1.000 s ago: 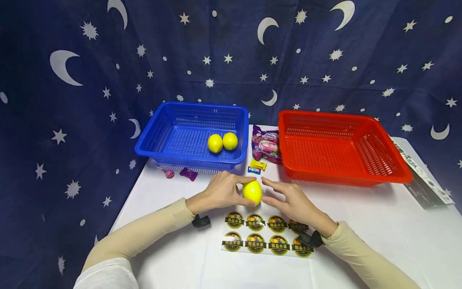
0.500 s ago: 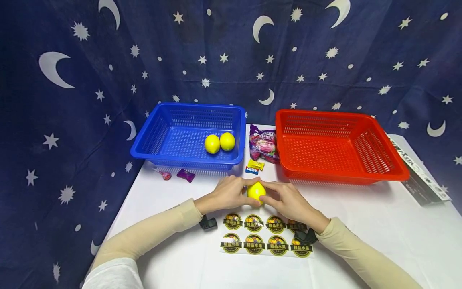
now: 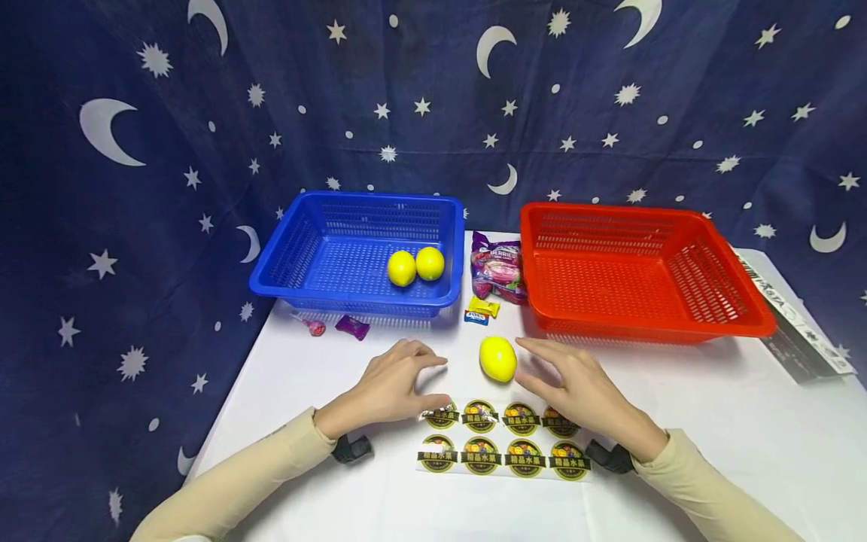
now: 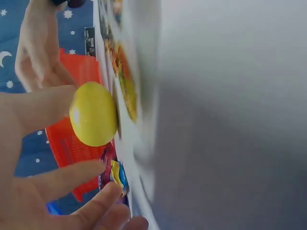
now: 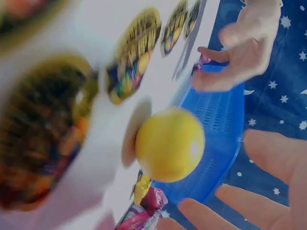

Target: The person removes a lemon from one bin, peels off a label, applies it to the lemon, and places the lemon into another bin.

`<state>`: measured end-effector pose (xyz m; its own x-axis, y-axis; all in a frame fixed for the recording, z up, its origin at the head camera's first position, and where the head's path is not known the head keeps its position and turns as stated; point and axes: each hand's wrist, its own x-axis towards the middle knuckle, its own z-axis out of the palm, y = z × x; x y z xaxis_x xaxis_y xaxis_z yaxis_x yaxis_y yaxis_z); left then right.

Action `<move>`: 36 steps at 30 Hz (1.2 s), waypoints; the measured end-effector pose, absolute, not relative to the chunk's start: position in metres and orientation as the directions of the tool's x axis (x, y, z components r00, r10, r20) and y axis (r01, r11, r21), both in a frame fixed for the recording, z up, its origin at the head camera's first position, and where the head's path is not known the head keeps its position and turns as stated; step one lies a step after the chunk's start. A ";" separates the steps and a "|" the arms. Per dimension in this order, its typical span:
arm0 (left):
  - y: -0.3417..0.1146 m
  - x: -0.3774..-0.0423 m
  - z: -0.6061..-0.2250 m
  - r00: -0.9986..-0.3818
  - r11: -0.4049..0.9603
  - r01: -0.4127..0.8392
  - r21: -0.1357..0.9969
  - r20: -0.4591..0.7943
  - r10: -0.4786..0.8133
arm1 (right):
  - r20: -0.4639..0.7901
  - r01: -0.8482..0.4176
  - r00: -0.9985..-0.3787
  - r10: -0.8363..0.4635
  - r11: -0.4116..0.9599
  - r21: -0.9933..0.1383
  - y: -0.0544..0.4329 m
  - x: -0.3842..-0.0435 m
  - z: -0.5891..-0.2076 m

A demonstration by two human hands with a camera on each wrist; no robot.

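A yellow lemon point(image 3: 497, 359) rests on the white table between the two hands, just behind a sheet of round fruit stickers point(image 3: 501, 440). To its left, the left hand point(image 3: 389, 384) is apart from it, thumb and fingers spread with nothing between them. The right hand point(image 3: 582, 384) is close by on the other side, its thumb and fingertips right at the lemon's edge and spread apart. In the right wrist view the lemon point(image 5: 170, 144) shows in front of that hand's spread fingers. Two more lemons point(image 3: 415, 266) lie in the blue basket point(image 3: 339, 293).
A red basket point(image 3: 650, 327) stands at the back right, beside a black-and-white box point(image 3: 799, 339). Between the baskets lie a purple berry candy bag point(image 3: 497, 267), a yellow candy point(image 3: 484, 306) and a blue one point(image 3: 476, 318). A purple candy point(image 3: 353, 327) and a lollipop point(image 3: 314, 327) sit before the blue basket.
Both hands were around the lemon half a second ago. The left hand has let go and drawn back left; the right has spread and shifted right. The lemon has moved slightly right.
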<state>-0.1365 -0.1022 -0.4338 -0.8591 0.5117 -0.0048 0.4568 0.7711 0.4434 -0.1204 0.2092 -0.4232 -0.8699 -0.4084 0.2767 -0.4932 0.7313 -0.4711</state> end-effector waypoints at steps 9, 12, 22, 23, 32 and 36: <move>-0.113 -0.110 -0.444 -0.788 0.739 0.593 0.320 0.039 0.615 | 0.103 -0.510 -0.857 -0.505 0.801 -0.315 0.222 -0.067 -0.435; -0.111 -0.111 -0.446 -0.788 0.738 0.597 0.313 0.056 0.614 | 0.103 -0.527 -0.848 -0.519 0.811 -0.253 0.220 -0.059 -0.442; -0.108 -0.115 -0.444 -0.793 0.665 0.566 0.486 0.103 0.600 | 0.176 -0.526 -0.850 -0.497 0.826 -0.204 0.217 -0.057 -0.447; -0.109 -0.116 -0.443 -0.796 0.645 0.546 0.536 0.091 0.598 | 0.198 -0.525 -0.849 -0.489 0.823 -0.216 0.218 -0.058 -0.446; -0.099 -0.135 -0.429 -0.828 0.278 0.141 0.950 -0.041 0.559 | 0.434 -0.532 -0.826 -0.360 0.752 -0.389 0.219 -0.102 -0.438; -0.072 -0.148 -0.428 -0.843 0.176 -0.002 0.984 -0.097 0.529 | 0.278 -0.472 -0.881 -0.382 0.748 -0.467 0.213 -0.125 -0.442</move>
<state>-0.1482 -0.0722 -0.4284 -0.8429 0.5293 -0.0967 -0.0022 0.1763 0.9843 -0.1246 0.2132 -0.4423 -0.8813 -0.3820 0.2782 -0.4716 0.7482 -0.4666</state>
